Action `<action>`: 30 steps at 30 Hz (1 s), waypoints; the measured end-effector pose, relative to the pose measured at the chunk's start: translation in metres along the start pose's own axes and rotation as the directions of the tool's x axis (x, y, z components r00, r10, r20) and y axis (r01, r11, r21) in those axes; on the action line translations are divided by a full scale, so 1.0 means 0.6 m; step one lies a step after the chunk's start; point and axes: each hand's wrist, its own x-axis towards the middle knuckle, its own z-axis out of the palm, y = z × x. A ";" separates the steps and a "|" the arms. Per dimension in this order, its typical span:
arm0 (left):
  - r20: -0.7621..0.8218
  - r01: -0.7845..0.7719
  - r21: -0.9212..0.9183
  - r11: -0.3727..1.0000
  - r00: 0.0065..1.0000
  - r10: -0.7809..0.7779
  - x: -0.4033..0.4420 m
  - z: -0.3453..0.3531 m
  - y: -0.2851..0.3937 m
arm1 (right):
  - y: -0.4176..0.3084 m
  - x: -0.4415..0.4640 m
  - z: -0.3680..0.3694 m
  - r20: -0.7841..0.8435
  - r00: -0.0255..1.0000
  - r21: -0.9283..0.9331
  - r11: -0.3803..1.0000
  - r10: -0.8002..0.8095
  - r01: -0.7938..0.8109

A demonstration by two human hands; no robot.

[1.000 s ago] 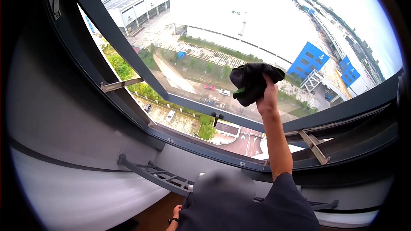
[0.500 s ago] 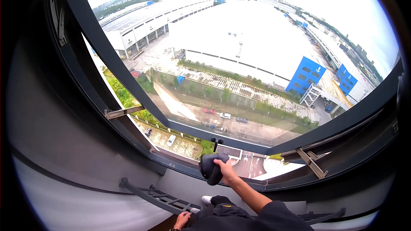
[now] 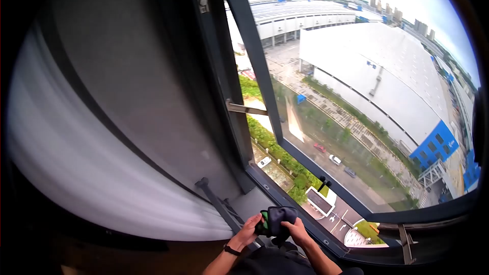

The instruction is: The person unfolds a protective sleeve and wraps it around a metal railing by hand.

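Both my hands hold one dark, hand-sized object [image 3: 281,216] close to my body, just inside the window frame. It looks soft or padded, with a green patch on its left side; its exact kind I cannot make out. My left hand [image 3: 248,229] grips the green side, and a black band circles that wrist. My right hand [image 3: 298,231] holds the opposite side, thumb on the dark surface. Part of the object hangs below, between the hands.
The window sash [image 3: 260,66] is tilted outward on metal stays [image 3: 246,108], with a black handle [image 3: 324,183] on its lower edge. Below the opening lie a street and parked cars far down. A dark metal rail [image 3: 216,201] and a white curtain [image 3: 102,173] are at the left.
The view has turned left. My right hand has drawn the dark object back from the window opening toward my body. My left hand has come up from the rail and now grips it too.
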 end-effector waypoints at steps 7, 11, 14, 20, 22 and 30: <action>-0.078 0.003 0.427 0.904 0.996 0.033 -0.010 0.008 -0.016 | 0.002 -0.021 0.015 0.158 0.974 -0.133 0.974 -0.162 0.183; -0.133 -0.134 0.139 0.981 0.979 0.152 -0.053 0.030 0.023 | -0.002 -0.002 0.017 0.217 0.964 -0.124 0.975 -0.154 0.184; -0.192 -0.223 0.058 0.973 0.954 0.230 -0.078 0.056 0.068 | 0.024 0.029 0.018 0.176 0.977 -0.062 0.989 -0.124 0.136; -0.210 -0.312 0.387 0.867 0.886 0.413 -0.083 0.049 0.064 | 0.028 0.011 0.081 -0.060 0.958 -0.071 0.959 -0.280 0.276; -0.228 -0.308 0.509 0.804 0.852 0.471 -0.085 0.051 0.062 | 0.017 -0.018 0.103 0.035 0.917 -0.217 0.892 -0.398 0.396; -0.070 -0.309 0.687 0.658 0.872 0.484 -0.104 0.059 0.040 | 0.063 -0.010 0.097 0.505 0.840 -0.139 0.943 -0.196 0.304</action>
